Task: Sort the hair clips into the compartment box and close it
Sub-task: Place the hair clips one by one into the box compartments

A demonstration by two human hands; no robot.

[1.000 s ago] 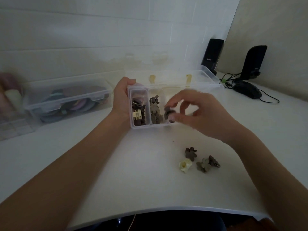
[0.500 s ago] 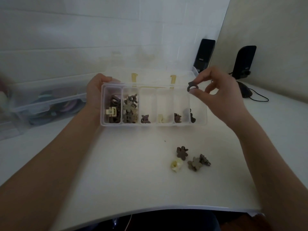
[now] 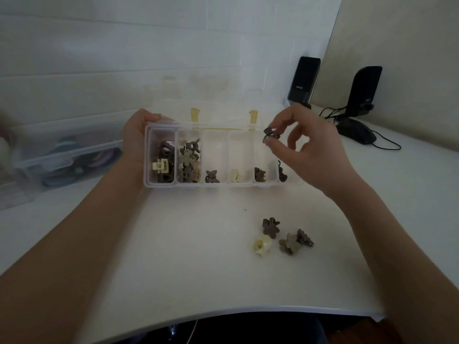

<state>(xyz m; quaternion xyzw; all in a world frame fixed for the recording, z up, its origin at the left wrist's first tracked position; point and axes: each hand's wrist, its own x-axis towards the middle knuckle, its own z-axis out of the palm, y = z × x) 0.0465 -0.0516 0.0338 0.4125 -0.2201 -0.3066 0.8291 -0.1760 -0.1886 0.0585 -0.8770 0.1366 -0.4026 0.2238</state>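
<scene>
The left hand [image 3: 137, 142] grips the left end of the open box [image 3: 223, 184] on the desk [image 3: 173, 256], fingers curled over its far corner. The right hand [image 3: 305, 150] pinches a dark clip [image 3: 270, 134] between thumb and fingertip above the box's right end, over what looks like the fifth or sixth compartment. Four loose clips [image 3: 283, 238] lie on the desk nearer the person; the two left compartments are heaped, the others hold one or two each.
</scene>
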